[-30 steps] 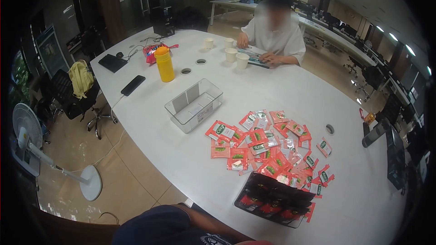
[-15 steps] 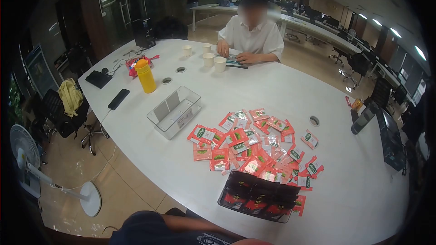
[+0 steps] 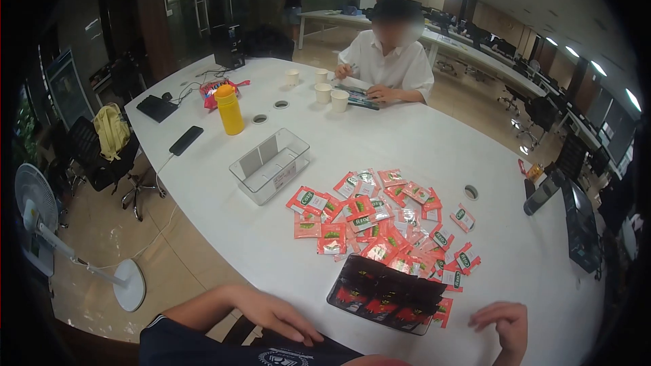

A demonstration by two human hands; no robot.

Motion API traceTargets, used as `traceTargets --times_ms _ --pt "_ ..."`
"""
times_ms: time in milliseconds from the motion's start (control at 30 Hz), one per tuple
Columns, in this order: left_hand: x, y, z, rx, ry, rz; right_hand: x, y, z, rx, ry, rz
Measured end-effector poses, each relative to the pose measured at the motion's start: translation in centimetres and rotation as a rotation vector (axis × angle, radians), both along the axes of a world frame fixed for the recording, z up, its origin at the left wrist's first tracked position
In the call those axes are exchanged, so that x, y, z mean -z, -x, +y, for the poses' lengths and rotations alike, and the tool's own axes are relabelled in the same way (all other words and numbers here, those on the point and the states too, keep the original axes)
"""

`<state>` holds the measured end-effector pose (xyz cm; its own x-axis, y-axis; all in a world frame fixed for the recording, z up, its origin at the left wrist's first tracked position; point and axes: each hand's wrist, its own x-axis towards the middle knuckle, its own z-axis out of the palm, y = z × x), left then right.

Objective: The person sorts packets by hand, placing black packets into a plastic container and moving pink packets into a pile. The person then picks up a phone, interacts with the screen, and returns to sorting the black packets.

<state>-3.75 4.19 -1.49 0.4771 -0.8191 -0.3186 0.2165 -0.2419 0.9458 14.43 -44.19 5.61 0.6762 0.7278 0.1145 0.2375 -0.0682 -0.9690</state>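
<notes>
White office table (image 3: 434, 142), left to right: a left hand (image 3: 274, 312) and a right hand (image 3: 505, 322) have just come into view at the near edge, both loosely open and empty, flanking one tray of dark packets (image 3: 383, 295). Dozens of red sachets (image 3: 380, 220) lie beyond; one clear bin (image 3: 270, 165), one yellow bottle (image 3: 229, 109), four cups (image 3: 331, 98).
</notes>
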Motion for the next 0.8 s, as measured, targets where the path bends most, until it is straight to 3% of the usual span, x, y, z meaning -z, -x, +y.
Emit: traceTargets --times_ms 67,133,167,200,233,300,400,667,800 --pt "-4.0 -2.5 1.6 -0.116 0.097 -0.077 1.9 -2.7 1.7 0.241 -0.12 -0.178" --pt "-5.7 -6.4 2.1 -0.295 0.161 -0.316 4.1 -5.8 3.2 0.494 -0.188 -0.238" --pt "-5.4 -9.1 2.3 -0.383 0.111 -0.613 5.7 -7.2 3.6 0.574 -0.185 -0.316" --pt "-5.7 -11.2 1.8 -0.537 0.215 -0.426 7.3 -8.6 3.8 0.654 -0.181 -0.397" --pt "-4.8 -14.1 1.0 -0.64 0.387 -0.446 8.5 -9.6 4.0 0.734 -0.176 -0.479" --pt "-3.5 -18.3 0.3 -0.887 0.331 -0.556 10.3 -10.3 3.4 0.777 -0.209 -0.379" --pt "-0.3 -20.6 0.6 -1.057 0.394 -0.598 12.2 -10.9 1.6 0.785 -0.235 -0.311" --pt "2.0 -19.9 1.5 -1.148 0.272 -0.741 11.4 -9.6 2.1 0.797 -0.015 -0.419" --pt "2.7 -19.9 1.7 -1.018 0.181 -0.789 11.4 -9.4 2.8 0.76 0.124 -0.542"
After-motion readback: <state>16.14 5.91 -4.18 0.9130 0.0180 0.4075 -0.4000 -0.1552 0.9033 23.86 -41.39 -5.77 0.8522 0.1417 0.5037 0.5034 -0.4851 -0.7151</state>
